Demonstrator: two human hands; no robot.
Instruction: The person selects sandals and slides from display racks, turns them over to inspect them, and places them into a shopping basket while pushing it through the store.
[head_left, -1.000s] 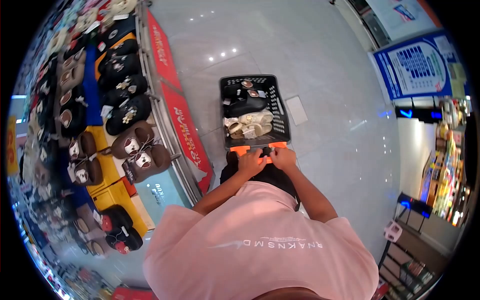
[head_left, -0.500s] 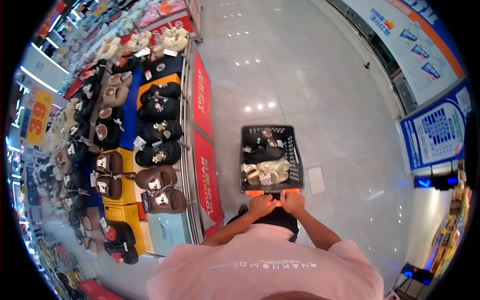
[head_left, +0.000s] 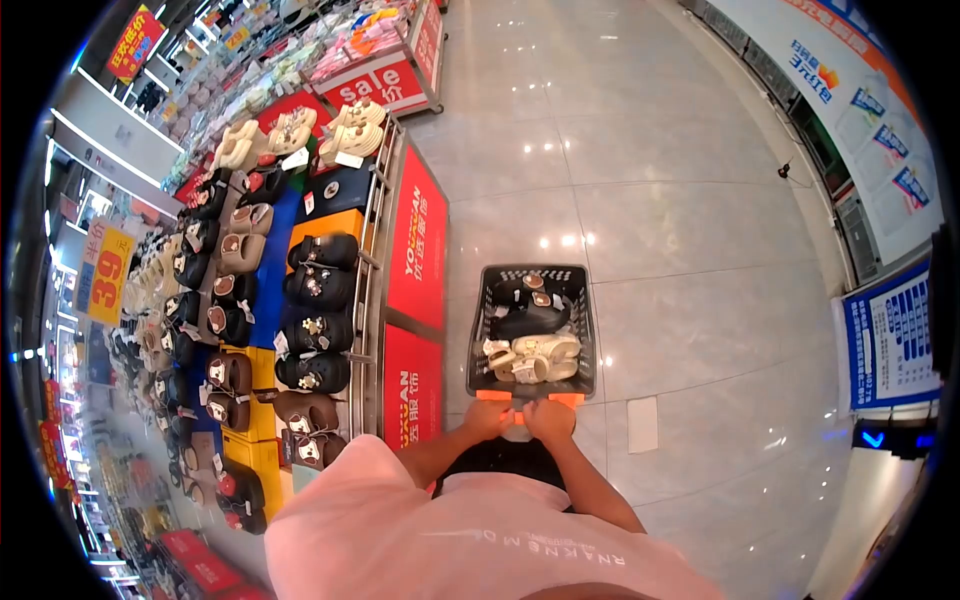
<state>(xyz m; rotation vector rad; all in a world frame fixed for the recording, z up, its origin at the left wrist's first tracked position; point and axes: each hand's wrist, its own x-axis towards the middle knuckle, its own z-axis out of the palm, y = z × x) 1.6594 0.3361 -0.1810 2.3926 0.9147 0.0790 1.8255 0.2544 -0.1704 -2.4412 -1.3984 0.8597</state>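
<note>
Your left grip (head_left: pixel 488 418) and right grip (head_left: pixel 550 418) sit side by side at lower centre of the frame, both curled closed around the orange handle (head_left: pixel 566 399). It runs along the near edge of the black basket (head_left: pixel 589 335), which is at centre. The basket looks like stiff plastic, probably light itself; the cream clogs (head_left: pixel 545 352) and black shoes (head_left: pixel 530 320) inside seem soft and may slide. The handle's middle looks the surest hold. At left, a counter (head_left: pixel 415 235) carries more shoes (head_left: pixel 320 285).
</note>
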